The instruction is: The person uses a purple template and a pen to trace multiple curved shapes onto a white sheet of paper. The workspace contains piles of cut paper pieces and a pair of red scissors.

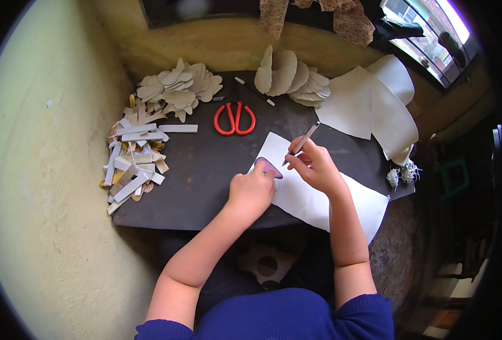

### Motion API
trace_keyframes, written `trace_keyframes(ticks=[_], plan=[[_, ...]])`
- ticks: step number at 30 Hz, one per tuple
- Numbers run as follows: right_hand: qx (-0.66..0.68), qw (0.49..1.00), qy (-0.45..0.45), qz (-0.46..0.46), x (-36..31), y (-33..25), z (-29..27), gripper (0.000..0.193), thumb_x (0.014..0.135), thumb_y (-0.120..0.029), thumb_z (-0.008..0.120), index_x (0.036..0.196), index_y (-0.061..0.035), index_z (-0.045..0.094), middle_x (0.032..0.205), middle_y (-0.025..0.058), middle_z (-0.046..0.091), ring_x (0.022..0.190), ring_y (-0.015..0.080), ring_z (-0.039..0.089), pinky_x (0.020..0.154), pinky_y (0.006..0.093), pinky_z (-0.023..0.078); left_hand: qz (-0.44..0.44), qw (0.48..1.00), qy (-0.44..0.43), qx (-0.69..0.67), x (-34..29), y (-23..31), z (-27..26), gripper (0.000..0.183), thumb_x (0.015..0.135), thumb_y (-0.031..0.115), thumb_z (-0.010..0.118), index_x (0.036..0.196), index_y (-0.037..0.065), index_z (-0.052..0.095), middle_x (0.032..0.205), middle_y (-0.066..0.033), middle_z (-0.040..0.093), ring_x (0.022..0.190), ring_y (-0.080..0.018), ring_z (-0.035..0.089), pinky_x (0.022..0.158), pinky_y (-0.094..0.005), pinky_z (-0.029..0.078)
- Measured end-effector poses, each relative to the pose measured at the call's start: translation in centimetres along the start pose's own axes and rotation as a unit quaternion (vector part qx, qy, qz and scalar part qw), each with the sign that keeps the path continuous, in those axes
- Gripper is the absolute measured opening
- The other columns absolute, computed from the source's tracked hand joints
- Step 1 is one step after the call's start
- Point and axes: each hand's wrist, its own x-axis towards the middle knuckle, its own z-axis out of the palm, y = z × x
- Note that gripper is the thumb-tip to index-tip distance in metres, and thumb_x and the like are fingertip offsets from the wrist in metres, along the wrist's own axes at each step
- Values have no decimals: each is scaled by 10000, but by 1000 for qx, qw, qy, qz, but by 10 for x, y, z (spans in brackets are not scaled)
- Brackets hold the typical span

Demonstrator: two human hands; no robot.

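A white sheet [314, 203] of flexible material lies slantwise on the dark table [171, 205] and hangs past its near edge. My left hand [251, 191] presses a small purple template [272, 169] flat against the sheet's left part, its fingers curled down onto it. A faint curved outline shows beside the template. Just to the right, my right hand [318, 167] pinches a slim pen [306, 139], its tip pointing down close to the template. Whether the tip touches the sheet I cannot tell.
Red-handled scissors [232, 132] lie beyond my left hand. White strips and scraps [133, 184] pile at the left. Rounded cut pieces [177, 88] and more stacked ones [285, 73] stand at the back. Large white sheets [347, 102] cover the far right. A black marker [255, 92] lies between.
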Motion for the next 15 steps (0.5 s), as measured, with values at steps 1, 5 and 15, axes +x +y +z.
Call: trace_keyframes(ticks=[1, 5, 15], plan=[[17, 1000, 10, -5, 0, 0, 2, 190, 888, -67, 679, 1008, -14, 542, 847, 93, 673, 759, 199, 701, 658, 310, 535, -5, 1000, 2, -18, 3, -5, -3, 249, 821, 210, 672, 1034, 86, 637, 1005, -79, 595, 635, -298, 657, 594, -419, 543], [29, 998, 41, -41, 4, 4, 12, 190, 886, -67, 685, 1008, -11, 551, 849, 94, 674, 779, 192, 694, 663, 308, 539, -23, 997, -2, -80, 13, -16, -17, 355, 811, 231, 702, 1131, 91, 636, 1027, -74, 607, 806, -307, 664, 721, -417, 537], [28, 986, 110, -123, 11, 32, 21, 132, 892, 19, 644, 1019, -20, 651, 961, 95, 681, 846, 213, 671, 737, 304, 532, -17, 989, -27, -144, 20, -31, -14, 456, 770, 269, 755, 1166, 77, 637, 1132, -65, 592, 893, -249, 643, 844, -371, 476]])
